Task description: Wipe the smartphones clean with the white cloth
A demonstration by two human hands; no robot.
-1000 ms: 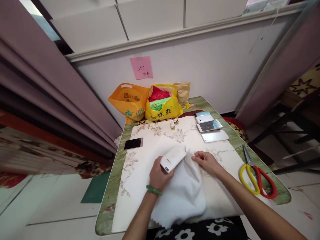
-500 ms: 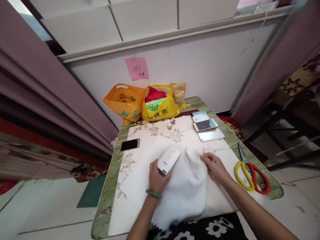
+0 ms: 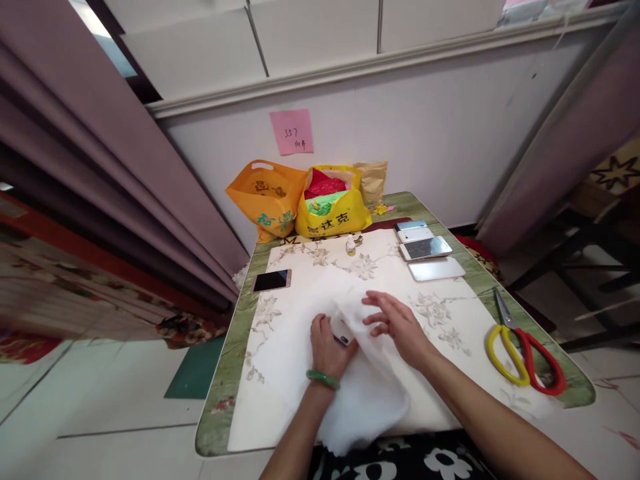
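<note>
My left hand (image 3: 331, 347), with a green bangle at the wrist, is closed around the lower end of a white phone (image 3: 342, 331). Thin white cloth (image 3: 367, 393) is folded over most of that phone, so only its camera end shows. Just right of it, my right hand (image 3: 397, 325) is over the cloth with its fingers spread. The cloth hangs down to the table's front edge and onto a black floral garment.
A dark-screened phone (image 3: 273, 281) lies at the left, several phones (image 3: 426, 248) at the right. Red and yellow scissors (image 3: 523, 353) lie far right. An orange bag (image 3: 270, 197), a yellow bag (image 3: 334, 213) and a small bottle (image 3: 351, 246) are at the back.
The cloth's right part has been brought left over the white phone, which was uncovered before. My right hand has moved left and its fingers have opened off the cloth.
</note>
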